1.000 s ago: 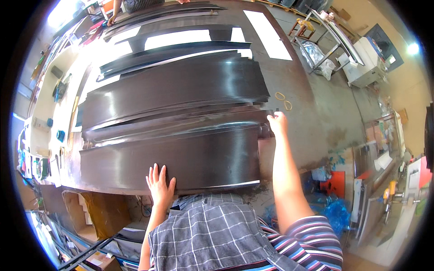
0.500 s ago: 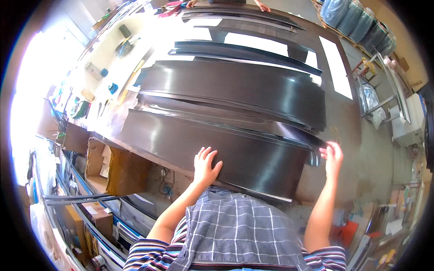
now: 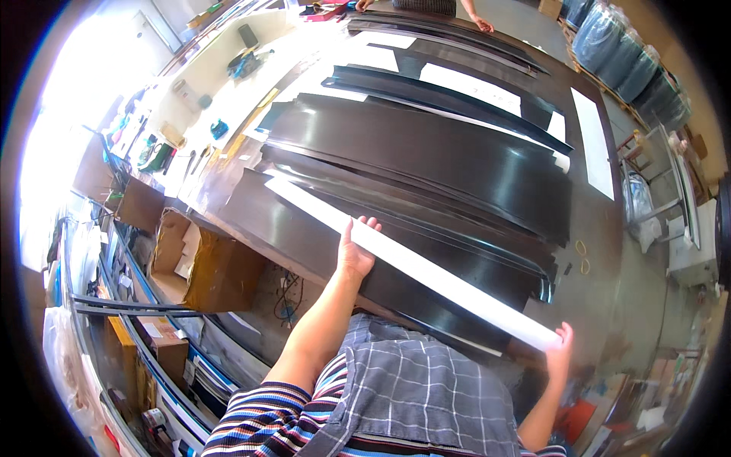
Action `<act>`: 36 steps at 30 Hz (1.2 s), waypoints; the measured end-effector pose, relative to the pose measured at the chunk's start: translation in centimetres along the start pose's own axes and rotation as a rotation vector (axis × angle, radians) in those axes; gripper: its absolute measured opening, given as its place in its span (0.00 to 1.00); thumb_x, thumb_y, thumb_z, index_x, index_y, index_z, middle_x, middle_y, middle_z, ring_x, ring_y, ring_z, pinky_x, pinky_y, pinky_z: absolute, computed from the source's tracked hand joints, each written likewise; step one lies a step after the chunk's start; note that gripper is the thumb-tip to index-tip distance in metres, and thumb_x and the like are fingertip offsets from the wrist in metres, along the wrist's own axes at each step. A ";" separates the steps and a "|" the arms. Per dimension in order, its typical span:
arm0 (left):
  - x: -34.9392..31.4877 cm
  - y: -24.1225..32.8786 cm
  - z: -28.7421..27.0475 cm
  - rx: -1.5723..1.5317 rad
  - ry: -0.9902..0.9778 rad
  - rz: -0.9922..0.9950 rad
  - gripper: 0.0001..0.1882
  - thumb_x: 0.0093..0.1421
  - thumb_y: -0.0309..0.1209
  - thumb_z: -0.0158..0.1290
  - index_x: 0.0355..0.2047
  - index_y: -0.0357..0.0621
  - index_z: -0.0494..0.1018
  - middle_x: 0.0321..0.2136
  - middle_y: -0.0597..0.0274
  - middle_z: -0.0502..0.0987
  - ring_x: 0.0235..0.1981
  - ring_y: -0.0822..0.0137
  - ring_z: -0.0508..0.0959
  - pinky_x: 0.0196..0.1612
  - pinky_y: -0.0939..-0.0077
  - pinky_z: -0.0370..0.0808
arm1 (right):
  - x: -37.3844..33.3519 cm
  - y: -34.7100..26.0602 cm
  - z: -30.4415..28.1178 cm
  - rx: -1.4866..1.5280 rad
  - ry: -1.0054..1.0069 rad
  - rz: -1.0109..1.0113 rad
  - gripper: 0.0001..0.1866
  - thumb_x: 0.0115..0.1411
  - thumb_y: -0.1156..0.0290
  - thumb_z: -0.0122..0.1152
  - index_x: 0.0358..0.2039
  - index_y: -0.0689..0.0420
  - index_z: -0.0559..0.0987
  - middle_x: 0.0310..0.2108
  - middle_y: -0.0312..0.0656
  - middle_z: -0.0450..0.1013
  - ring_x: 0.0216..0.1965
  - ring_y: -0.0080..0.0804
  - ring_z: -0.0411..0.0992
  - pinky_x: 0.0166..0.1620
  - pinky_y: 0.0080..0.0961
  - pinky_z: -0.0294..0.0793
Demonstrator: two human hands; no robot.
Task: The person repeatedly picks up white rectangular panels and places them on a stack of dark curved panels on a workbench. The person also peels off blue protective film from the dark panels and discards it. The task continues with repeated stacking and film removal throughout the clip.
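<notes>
A long narrow strip (image 3: 438,278) with a white-looking face slants over the dark sheets, from the upper left down to the right. My left hand (image 3: 355,255) grips it left of its middle, thumb on the near side and fingertips past the far edge. At the strip's lower right end, my right hand (image 3: 560,352) is closed around it. Beneath the strip lies a stack of glossy dark sheets (image 3: 327,221). Farther back is another wide dark stack (image 3: 426,156), with a curled dark strip (image 3: 449,107) behind it.
Across the table, another person's hand (image 3: 483,25) rests near more dark strips. White sheets (image 3: 594,141) lie on the brown table (image 3: 594,305). An open cardboard box (image 3: 221,266) stands left of me, above racks (image 3: 137,312). Wrapped rolls (image 3: 620,49) stand at the far right.
My right hand has lifted the strip off the near stack and drawn it toward me, its white-looking face now showing. The left hand has moved from the stack's near edge onto the strip.
</notes>
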State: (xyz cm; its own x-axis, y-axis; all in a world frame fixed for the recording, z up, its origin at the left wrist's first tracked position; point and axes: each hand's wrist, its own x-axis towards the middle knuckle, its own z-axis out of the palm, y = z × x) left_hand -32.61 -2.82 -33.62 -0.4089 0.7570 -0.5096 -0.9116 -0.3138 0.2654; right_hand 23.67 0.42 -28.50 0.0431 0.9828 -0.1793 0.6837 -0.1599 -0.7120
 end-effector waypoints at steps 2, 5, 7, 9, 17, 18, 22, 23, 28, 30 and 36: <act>0.6 1.7 -0.6 -0.007 0.039 0.075 0.23 0.58 0.36 0.58 0.52 0.43 0.67 0.44 0.54 0.76 0.49 0.53 0.74 0.58 0.58 0.68 | -0.6 2.1 -0.4 -0.311 0.044 0.050 0.39 0.44 0.89 0.46 0.60 0.56 0.62 0.55 0.55 0.64 0.59 0.47 0.62 0.62 0.36 0.60; 0.8 3.8 -1.7 0.011 0.050 0.155 0.21 0.57 0.31 0.57 0.52 0.43 0.69 0.43 0.57 0.76 0.48 0.54 0.75 0.57 0.60 0.69 | -0.5 3.2 0.8 -0.738 0.303 0.085 0.40 0.45 0.83 0.61 0.61 0.57 0.61 0.57 0.56 0.63 0.61 0.52 0.59 0.62 0.43 0.59; 0.5 5.5 -2.1 0.083 0.043 0.143 0.21 0.57 0.29 0.56 0.52 0.43 0.69 0.41 0.58 0.76 0.46 0.57 0.75 0.55 0.61 0.71 | 0.0 -1.0 3.4 -0.733 0.332 -0.010 0.42 0.44 0.77 0.69 0.61 0.59 0.62 0.58 0.54 0.63 0.61 0.51 0.60 0.63 0.44 0.57; 0.2 6.8 -2.0 0.214 0.022 0.106 0.22 0.58 0.27 0.54 0.54 0.44 0.70 0.39 0.60 0.76 0.43 0.61 0.77 0.51 0.63 0.73 | 1.1 -4.9 8.9 -0.218 0.193 -0.209 0.33 0.47 0.76 0.67 0.56 0.61 0.69 0.54 0.53 0.69 0.57 0.48 0.66 0.61 0.39 0.62; -4.4 12.1 -0.2 0.383 -0.107 0.162 0.21 0.58 0.28 0.54 0.53 0.43 0.71 0.39 0.63 0.76 0.40 0.64 0.77 0.46 0.66 0.75 | 1.2 -27.2 26.2 -0.096 -0.897 -0.221 0.15 0.51 0.64 0.69 0.33 0.61 0.81 0.28 0.41 0.77 0.32 0.29 0.74 0.38 0.28 0.73; -4.3 13.1 -1.3 0.595 0.074 0.213 0.19 0.58 0.29 0.55 0.50 0.42 0.72 0.39 0.62 0.76 0.40 0.64 0.77 0.46 0.66 0.75 | 1.4 -26.8 27.8 -0.096 -0.919 -0.222 0.14 0.51 0.64 0.69 0.31 0.61 0.80 0.26 0.40 0.76 0.30 0.28 0.73 0.36 0.28 0.72; -5.6 15.8 -4.5 1.775 0.636 0.735 0.19 0.52 0.37 0.60 0.43 0.43 0.76 0.51 0.53 0.72 0.54 0.56 0.70 0.54 0.58 0.69 | 2.1 -25.3 31.6 -0.144 -0.871 -0.266 0.13 0.50 0.65 0.67 0.27 0.62 0.79 0.22 0.42 0.75 0.26 0.27 0.72 0.32 0.28 0.71; -5.5 16.4 -5.6 1.943 0.536 0.828 0.21 0.51 0.37 0.60 0.45 0.45 0.76 0.54 0.53 0.70 0.57 0.54 0.67 0.57 0.56 0.65 | 2.5 -24.9 31.8 -0.143 -0.831 -0.313 0.12 0.50 0.65 0.67 0.27 0.62 0.79 0.22 0.43 0.75 0.26 0.28 0.73 0.32 0.28 0.71; -4.8 17.2 -7.2 2.201 0.319 0.786 0.29 0.54 0.42 0.58 0.56 0.51 0.69 0.62 0.53 0.61 0.67 0.52 0.54 0.68 0.48 0.47 | 3.9 -26.3 31.4 -0.243 -0.701 -0.365 0.10 0.48 0.68 0.67 0.26 0.62 0.80 0.22 0.46 0.76 0.26 0.31 0.75 0.32 0.29 0.71; -4.2 17.1 -7.1 2.207 0.321 0.776 0.29 0.55 0.42 0.58 0.57 0.52 0.68 0.63 0.54 0.60 0.67 0.52 0.55 0.68 0.48 0.47 | 3.3 -28.0 31.8 -0.226 -0.696 -0.348 0.09 0.50 0.68 0.67 0.26 0.61 0.80 0.22 0.43 0.75 0.25 0.28 0.74 0.32 0.28 0.71; -4.0 16.8 -6.7 2.120 0.295 0.833 0.35 0.55 0.39 0.58 0.60 0.40 0.61 0.62 0.46 0.59 0.66 0.48 0.55 0.67 0.52 0.51 | 1.2 -29.8 36.7 -0.057 -0.791 -0.381 0.10 0.51 0.67 0.65 0.26 0.62 0.80 0.18 0.40 0.73 0.22 0.23 0.70 0.30 0.25 0.69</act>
State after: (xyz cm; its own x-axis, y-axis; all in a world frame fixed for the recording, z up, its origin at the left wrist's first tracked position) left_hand -46.60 -14.94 -32.62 -0.7165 0.6877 0.1172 0.6417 0.5838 0.4974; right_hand -23.37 3.02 -32.39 -0.6983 0.6129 -0.3697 0.5852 0.1915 -0.7879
